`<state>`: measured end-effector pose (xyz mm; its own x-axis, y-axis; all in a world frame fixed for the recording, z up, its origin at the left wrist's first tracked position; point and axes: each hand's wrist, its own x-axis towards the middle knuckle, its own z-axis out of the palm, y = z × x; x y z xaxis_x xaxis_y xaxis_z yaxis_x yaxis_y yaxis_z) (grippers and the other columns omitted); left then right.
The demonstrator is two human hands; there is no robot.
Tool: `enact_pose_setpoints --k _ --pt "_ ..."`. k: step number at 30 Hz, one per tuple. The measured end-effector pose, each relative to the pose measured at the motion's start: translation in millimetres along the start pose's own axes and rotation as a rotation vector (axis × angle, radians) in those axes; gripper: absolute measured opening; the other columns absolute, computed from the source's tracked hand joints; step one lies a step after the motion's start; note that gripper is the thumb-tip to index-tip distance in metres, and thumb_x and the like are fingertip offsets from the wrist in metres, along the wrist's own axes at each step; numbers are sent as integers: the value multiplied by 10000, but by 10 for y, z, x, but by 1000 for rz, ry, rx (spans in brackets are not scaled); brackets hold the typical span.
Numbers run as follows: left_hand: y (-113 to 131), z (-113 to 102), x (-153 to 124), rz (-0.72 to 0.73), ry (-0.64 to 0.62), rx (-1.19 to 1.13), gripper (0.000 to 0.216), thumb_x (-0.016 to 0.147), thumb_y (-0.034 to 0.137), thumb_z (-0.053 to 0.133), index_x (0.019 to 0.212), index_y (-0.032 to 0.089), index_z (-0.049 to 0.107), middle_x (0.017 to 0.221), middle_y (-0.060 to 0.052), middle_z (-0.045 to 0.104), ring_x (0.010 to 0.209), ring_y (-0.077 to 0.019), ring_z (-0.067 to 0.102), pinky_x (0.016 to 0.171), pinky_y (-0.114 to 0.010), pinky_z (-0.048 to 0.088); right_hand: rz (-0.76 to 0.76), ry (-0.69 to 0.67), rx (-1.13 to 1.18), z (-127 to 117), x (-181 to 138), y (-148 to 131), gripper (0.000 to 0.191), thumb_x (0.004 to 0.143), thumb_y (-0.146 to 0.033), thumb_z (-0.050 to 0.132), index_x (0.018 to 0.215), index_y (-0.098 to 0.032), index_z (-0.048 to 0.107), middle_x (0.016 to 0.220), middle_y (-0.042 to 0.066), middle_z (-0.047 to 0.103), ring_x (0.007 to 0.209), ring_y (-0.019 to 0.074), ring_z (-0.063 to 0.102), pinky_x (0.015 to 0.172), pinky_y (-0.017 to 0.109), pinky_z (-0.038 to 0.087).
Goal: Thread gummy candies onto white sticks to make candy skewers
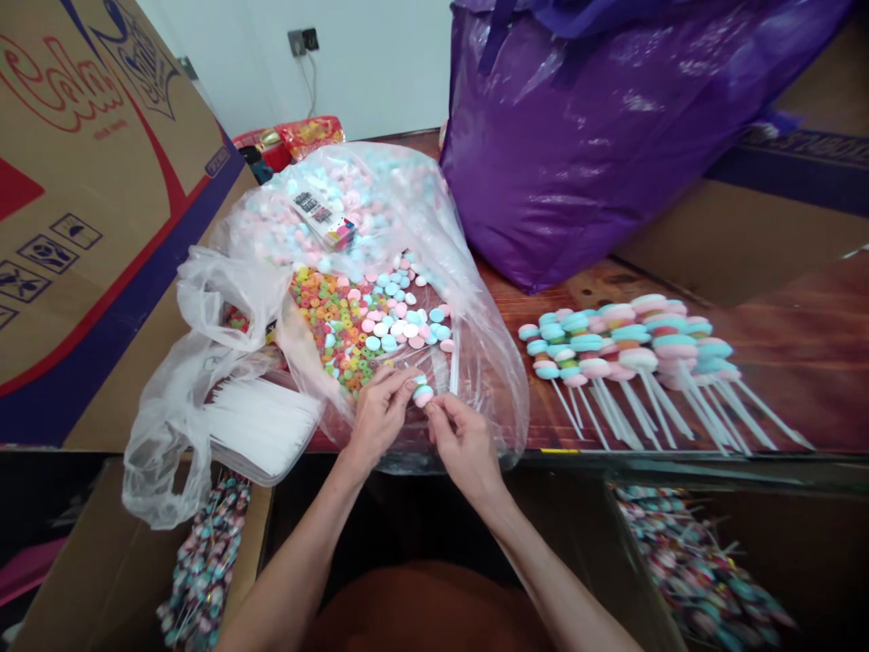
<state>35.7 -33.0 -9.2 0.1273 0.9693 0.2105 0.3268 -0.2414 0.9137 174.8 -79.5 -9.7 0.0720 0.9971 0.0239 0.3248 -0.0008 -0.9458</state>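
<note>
Between my two hands is a small stack of pale blue, white and pink marshmallow candy (422,394). My left hand (381,409) pinches it from the left with thumb and fingertips. The closed fingertips of my right hand (464,441) grip its lower right edge; any stick there is hidden by the fingers. Just beyond the hands, loose pastel marshmallows (407,328) and colourful gummy rings (339,317) lie on an opened clear plastic bag (499,380). More marshmallows fill the bag's far part, with a small printed packet (322,220) on top.
White sticks (262,424) lie in a plastic bag at left. Finished marshmallow skewers (631,340) lie in a row on the wooden table (767,330) at right. A purple bag (597,136) and a large carton (101,226) flank the workspace. Boxes below hold wrapped skewers (207,561).
</note>
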Motion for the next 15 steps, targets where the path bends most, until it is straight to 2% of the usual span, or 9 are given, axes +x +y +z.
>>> enact_pose_setpoints --k 4,8,11,13,15 --pt "29 6 -35 -89 -27 -81 254 911 329 605 1064 217 773 989 -71 723 924 -210 664 891 -320 506 0 29 -24 -51 89 11 283 925 -339 471 686 -205 541 535 -35 497 501 127 473 521 246 355" --pt "75 -36 -59 -66 -63 -84 315 903 303 606 1184 230 729 1044 -80 718 896 -202 661 879 -321 509 -3 -24 -40 -171 146 15 338 915 -357 510 614 -204 520 533 -25 529 515 127 495 543 244 369" --pt "74 -148 -4 -6 29 39 338 933 230 530 1222 236 704 1101 -86 701 973 -201 649 908 -315 494 -6 21 -89 -233 107 32 335 924 -367 518 637 -199 553 549 -28 542 514 120 495 549 239 369" --pt "40 -244 72 6 132 191 329 933 178 488 1155 213 728 1070 -92 687 975 -205 637 902 -318 487 -10 68 -113 -239 61 53 311 930 -361 514 674 -198 578 562 -32 546 506 116 489 543 235 367" --pt "-2 -317 159 -6 138 356 306 917 149 485 1069 188 747 984 -89 673 917 -208 626 881 -327 483 -17 89 -122 -223 25 73 295 936 -361 508 708 -197 598 564 -35 548 495 115 485 535 233 366"
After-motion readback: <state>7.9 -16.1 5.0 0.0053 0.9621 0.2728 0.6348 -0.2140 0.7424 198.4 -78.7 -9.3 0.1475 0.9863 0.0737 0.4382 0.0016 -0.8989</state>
